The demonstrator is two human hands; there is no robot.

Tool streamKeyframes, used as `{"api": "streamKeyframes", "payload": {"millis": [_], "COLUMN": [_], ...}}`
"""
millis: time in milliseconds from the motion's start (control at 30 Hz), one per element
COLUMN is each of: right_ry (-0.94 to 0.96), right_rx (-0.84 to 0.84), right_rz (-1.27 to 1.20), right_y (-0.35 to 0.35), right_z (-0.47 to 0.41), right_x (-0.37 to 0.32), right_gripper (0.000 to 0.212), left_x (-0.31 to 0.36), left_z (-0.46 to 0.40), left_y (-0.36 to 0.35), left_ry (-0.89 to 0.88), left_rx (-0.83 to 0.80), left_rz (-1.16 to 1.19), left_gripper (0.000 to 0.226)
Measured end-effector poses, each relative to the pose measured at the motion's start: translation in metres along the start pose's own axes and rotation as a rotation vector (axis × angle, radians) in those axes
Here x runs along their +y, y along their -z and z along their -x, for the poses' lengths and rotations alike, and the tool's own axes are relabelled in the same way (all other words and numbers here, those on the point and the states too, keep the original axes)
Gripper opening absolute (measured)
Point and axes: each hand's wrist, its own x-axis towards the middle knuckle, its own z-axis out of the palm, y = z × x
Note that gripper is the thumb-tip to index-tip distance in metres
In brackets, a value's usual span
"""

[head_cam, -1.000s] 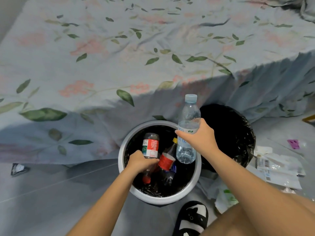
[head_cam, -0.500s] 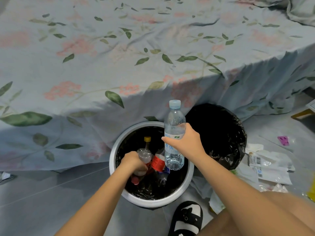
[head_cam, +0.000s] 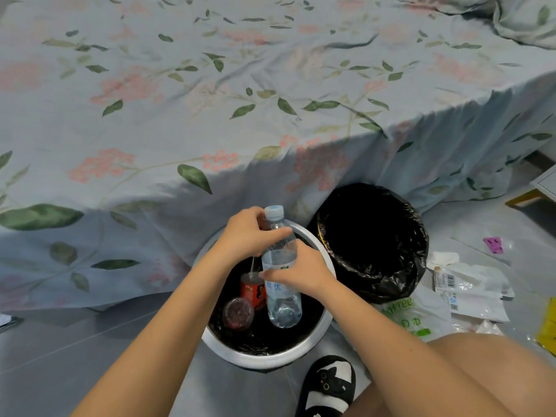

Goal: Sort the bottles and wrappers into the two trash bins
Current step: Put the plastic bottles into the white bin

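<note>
A clear water bottle (head_cam: 281,305) with a pale blue cap stands upright over the white-rimmed bin (head_cam: 304,350). My right hand (head_cam: 301,273) grips its middle. My left hand (head_cam: 251,236) holds the bottle near its neck, thumb across the shoulder. Inside the bin lie dark soda bottles with red labels (head_cam: 251,291), one showing its round base (head_cam: 238,313). A second bin lined with a black bag (head_cam: 373,239) stands just right of the first. Wrappers (head_cam: 472,291) lie on the floor to the right.
A bed with a floral sheet (head_cam: 210,100) rises right behind both bins. A green-printed plastic bag (head_cam: 412,317), a pink scrap (head_cam: 493,244) and a yellow wrapper (head_cam: 547,323) lie on the grey floor. My slippered foot (head_cam: 328,386) is by the white bin.
My left hand let go of the soda bottle in the bin and rose to hold the water bottle's neck. The water bottle stayed over the white bin, slightly lower.
</note>
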Motion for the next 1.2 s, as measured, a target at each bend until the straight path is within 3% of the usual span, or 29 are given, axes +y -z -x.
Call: {"api": "streamKeyframes", "payload": {"millis": [133,300,433,533,700,833,1000,1200], "right_ry": [0.0,-0.024,-0.046,-0.079,-0.095,-0.086,-0.046,-0.063], "right_rx": [-0.076,-0.207,-0.122,-0.059,-0.035,-0.023,-0.022,0.1], "right_rz": [0.062,0.122,0.174,0.142,0.177,0.156,0.156,0.284], "right_y": [0.004,0.022,0.036,0.041,0.04,0.042,0.071,0.177], "right_z": [0.004,0.001,-0.002,-0.003,-0.003,0.0,0.004,0.015], "right_x": [0.003,0.009,0.01,0.011,0.016,0.015,0.008,0.023], "right_gripper": [0.062,0.07,0.061,0.048,0.034,0.028,0.027,0.021], "left_x": [-0.017,-0.036,-0.048,-0.055,-0.07,-0.071,-0.05,0.041], "left_z": [0.0,0.005,-0.002,-0.009,-0.018,-0.023,-0.019,-0.025], "left_y": [-0.005,-0.006,-0.009,-0.017,-0.03,-0.031,-0.034,-0.071], "left_ry": [-0.005,-0.066,0.058,0.195,0.266,0.294,0.079,-0.255], "left_rx": [0.036,0.07,0.093,0.019,0.034,0.087,0.195,0.108], "left_rz": [0.021,-0.053,-0.063,-0.106,-0.109,-0.378,-0.535,-0.564], "left_gripper": [0.033,0.029,0.033,0.032,0.031,0.037,0.05,0.034]}}
